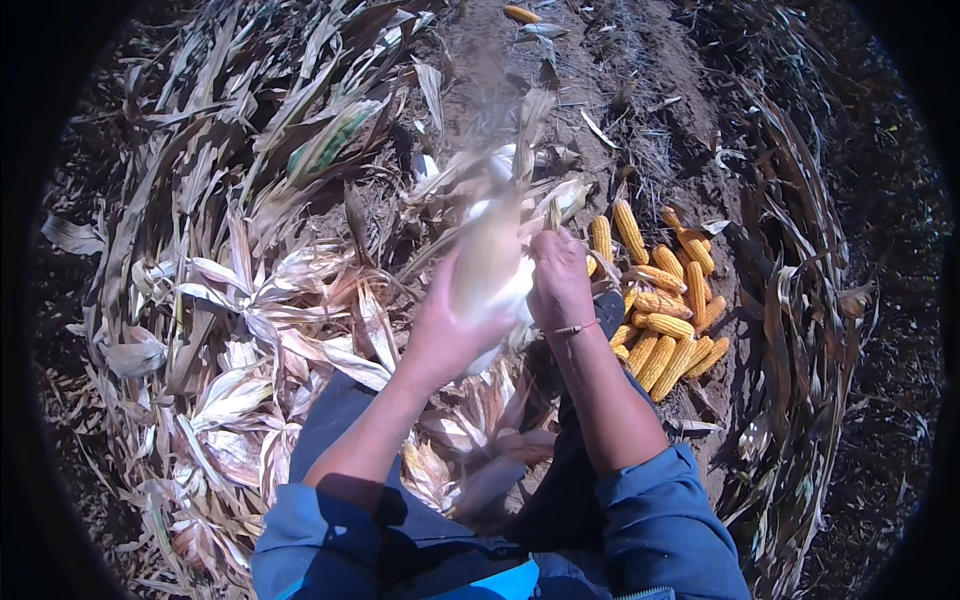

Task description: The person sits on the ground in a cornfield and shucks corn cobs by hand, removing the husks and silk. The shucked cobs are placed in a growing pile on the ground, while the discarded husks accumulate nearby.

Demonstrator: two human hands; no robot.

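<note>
A husk-wrapped ear of corn (pixel 487 265) is between my hands, its pale husk smeared by motion. My left hand (pixel 450 325) wraps round its lower left side. Closed in a fist, my right hand (pixel 562 282) grips the husk at the ear's right side; the fingertips are turned out of sight. A thin red string circles that wrist. Right of my right hand lies a pile of husked yellow corn cobs (pixel 665 312), partly against my knee.
Empty pale husks (pixel 245 400) cover the ground to my left and between my legs. Dry corn stalks (pixel 190 210) lie along the left, with more stalks (pixel 805 330) along the right. One yellow cob (pixel 521 14) rests far ahead on the bare soil (pixel 655 50).
</note>
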